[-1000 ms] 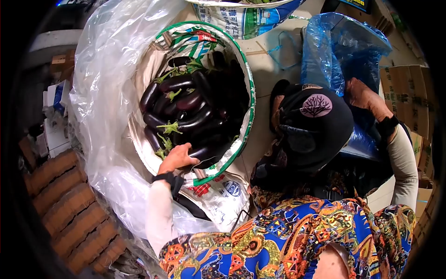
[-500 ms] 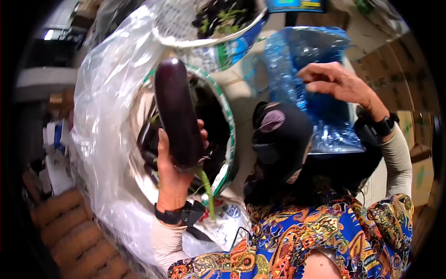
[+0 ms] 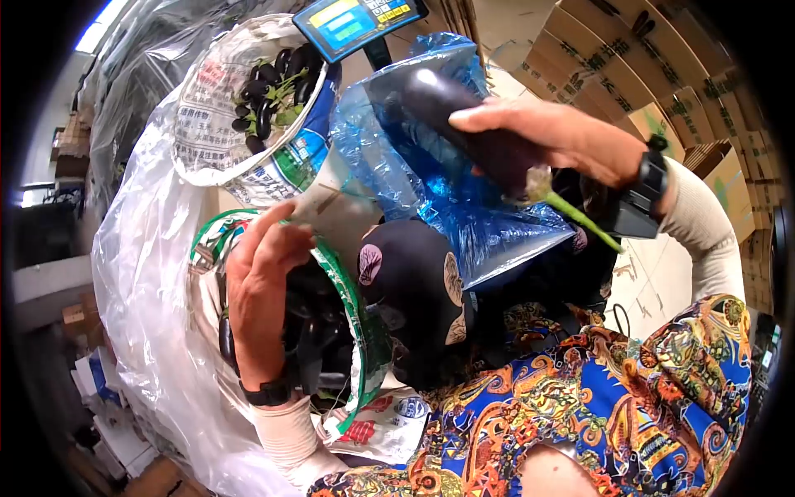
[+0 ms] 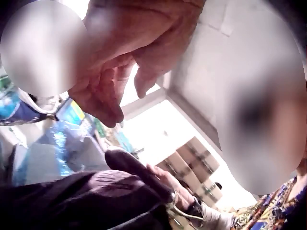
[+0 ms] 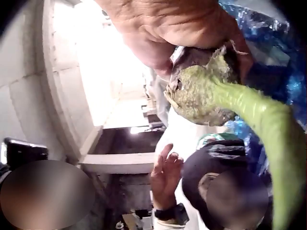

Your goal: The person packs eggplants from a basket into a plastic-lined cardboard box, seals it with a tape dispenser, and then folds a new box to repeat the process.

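Note:
My right hand (image 3: 555, 137) grips a large dark eggplant (image 3: 435, 95) near its stem end, above a blue plastic bag (image 3: 505, 244). In the right wrist view the rough cap and long green stem of the eggplant (image 5: 201, 96) stick out past the hand. My left hand (image 3: 261, 290) holds nothing and hovers over the green-rimmed woven sack (image 3: 354, 319), its fingers loosely bent. Dark eggplants (image 3: 323, 331) lie inside that sack, partly hidden by the left hand and forearm. The left wrist view shows the empty left hand (image 4: 144, 38) from below.
Behind stands a second white sack (image 3: 199, 124) with small eggplants (image 3: 277, 87) inside. A scale display (image 3: 360, 25) rises near the bag. Another person's dark cap (image 3: 414, 290) is close between the sack and the bag. Clear plastic sheeting (image 3: 141, 298) lies left; cardboard boxes (image 3: 596, 58) stand right.
My left hand reached among the eggplants and lifted one out. Now that eggplant is in my right hand over the blue bag, and the left hand has let go. The view has swung right.

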`<action>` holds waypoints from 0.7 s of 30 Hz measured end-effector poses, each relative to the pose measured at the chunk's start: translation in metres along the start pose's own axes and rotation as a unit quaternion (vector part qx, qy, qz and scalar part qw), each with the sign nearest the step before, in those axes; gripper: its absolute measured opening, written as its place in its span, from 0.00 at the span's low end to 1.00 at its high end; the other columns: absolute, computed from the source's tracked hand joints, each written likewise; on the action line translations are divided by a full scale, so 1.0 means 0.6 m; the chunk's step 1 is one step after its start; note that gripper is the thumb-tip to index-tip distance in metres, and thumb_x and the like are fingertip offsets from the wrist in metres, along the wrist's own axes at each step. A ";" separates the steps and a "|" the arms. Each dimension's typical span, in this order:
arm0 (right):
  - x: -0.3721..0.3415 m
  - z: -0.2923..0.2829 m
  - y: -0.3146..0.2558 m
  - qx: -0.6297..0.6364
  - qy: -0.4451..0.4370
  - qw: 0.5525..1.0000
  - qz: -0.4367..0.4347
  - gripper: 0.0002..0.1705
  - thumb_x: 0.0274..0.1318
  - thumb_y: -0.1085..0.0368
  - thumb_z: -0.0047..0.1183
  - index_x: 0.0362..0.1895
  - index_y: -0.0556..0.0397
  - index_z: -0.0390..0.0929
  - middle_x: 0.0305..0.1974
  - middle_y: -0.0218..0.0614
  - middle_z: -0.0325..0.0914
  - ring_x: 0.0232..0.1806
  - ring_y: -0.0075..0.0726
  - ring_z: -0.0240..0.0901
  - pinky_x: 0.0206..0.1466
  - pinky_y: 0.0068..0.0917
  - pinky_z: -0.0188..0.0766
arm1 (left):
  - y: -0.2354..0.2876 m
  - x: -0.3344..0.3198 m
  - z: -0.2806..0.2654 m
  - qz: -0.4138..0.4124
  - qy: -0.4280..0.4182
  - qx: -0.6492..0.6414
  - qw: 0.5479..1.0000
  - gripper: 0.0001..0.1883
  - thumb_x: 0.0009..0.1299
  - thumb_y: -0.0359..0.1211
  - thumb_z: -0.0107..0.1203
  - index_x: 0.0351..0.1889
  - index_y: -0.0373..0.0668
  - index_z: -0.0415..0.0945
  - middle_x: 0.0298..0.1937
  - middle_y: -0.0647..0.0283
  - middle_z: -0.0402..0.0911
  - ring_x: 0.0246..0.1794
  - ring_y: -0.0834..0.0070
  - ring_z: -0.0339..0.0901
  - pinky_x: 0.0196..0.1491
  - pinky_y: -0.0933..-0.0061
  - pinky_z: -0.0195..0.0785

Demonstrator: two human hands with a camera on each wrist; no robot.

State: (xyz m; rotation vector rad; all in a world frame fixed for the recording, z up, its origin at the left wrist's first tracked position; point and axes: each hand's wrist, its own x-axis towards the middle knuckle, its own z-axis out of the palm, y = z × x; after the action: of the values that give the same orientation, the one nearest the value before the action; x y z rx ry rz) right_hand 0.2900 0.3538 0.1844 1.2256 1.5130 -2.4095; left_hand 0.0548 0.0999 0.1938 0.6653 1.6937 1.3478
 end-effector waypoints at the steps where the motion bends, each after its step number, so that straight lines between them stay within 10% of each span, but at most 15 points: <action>1: 0.024 -0.003 0.018 -0.026 0.014 0.999 0.014 0.27 0.49 0.50 0.67 0.44 0.58 0.74 0.31 0.35 0.77 0.24 0.29 0.75 0.27 0.27 0.77 | -0.035 -0.003 -0.027 -0.024 0.022 -0.061 0.998 0.24 0.73 0.40 0.54 0.61 0.34 0.71 0.41 0.58 0.82 0.43 0.72 0.79 0.51 0.73 0.71; 4: 0.045 0.003 0.029 -0.212 0.064 0.973 0.063 0.27 0.50 0.46 0.65 0.45 0.51 0.77 0.33 0.31 0.73 0.28 0.27 0.68 0.31 0.27 0.65 | -0.118 -0.029 -0.093 -0.113 0.103 -0.067 0.986 0.22 0.72 0.42 0.55 0.59 0.40 0.73 0.41 0.64 0.82 0.41 0.74 0.79 0.45 0.76 0.71; 6: 0.077 -0.032 0.069 -0.228 -0.035 0.971 -0.060 0.26 0.51 0.44 0.63 0.45 0.50 0.78 0.35 0.31 0.71 0.34 0.28 0.65 0.36 0.28 0.60 | -0.167 -0.062 -0.121 -0.135 0.156 -0.108 0.973 0.19 0.73 0.39 0.54 0.58 0.39 0.72 0.40 0.62 0.82 0.39 0.75 0.79 0.42 0.77 0.72; 10: 0.220 0.005 0.147 -0.211 0.159 0.964 0.035 0.33 0.57 0.47 0.56 0.57 0.56 0.66 0.45 0.39 0.71 0.44 0.38 0.68 0.49 0.31 0.65 | -0.271 -0.138 -0.183 -0.157 0.203 -0.157 0.954 0.16 0.74 0.34 0.53 0.56 0.37 0.72 0.40 0.59 0.82 0.37 0.76 0.80 0.37 0.80 0.75; 12: 0.309 -0.042 0.257 -0.258 0.063 0.962 -0.069 0.46 0.58 0.43 0.53 0.63 0.72 0.54 0.54 0.59 0.70 0.56 0.48 0.69 0.58 0.36 0.63 | -0.292 -0.177 -0.186 -0.177 0.243 -0.187 0.935 0.16 0.74 0.33 0.53 0.56 0.36 0.72 0.39 0.58 0.82 0.35 0.75 0.81 0.35 0.80 0.75; 13: 0.312 -0.027 0.259 -0.206 0.112 0.972 -0.024 0.40 0.63 0.44 0.47 0.65 0.63 0.57 0.56 0.55 0.69 0.60 0.45 0.64 0.62 0.34 0.59 | -0.309 -0.196 -0.198 -0.183 0.238 -0.203 0.932 0.16 0.74 0.33 0.52 0.57 0.36 0.71 0.41 0.57 0.82 0.38 0.74 0.80 0.39 0.78 0.76; 21: 0.266 -0.084 0.279 -0.374 0.075 0.924 -0.001 0.35 0.64 0.47 0.46 0.63 0.63 0.61 0.54 0.54 0.71 0.56 0.44 0.68 0.57 0.34 0.64 | -0.370 -0.356 -0.293 -0.210 0.434 -0.188 0.856 0.16 0.73 0.32 0.52 0.55 0.34 0.71 0.41 0.57 0.80 0.41 0.73 0.78 0.48 0.75 0.73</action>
State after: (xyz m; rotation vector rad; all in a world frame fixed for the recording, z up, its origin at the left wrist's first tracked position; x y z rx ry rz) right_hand 0.2805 0.3617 -0.0517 1.2057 2.1612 -1.4706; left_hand 0.0313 -0.2247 0.0538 -0.6256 1.9738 1.6885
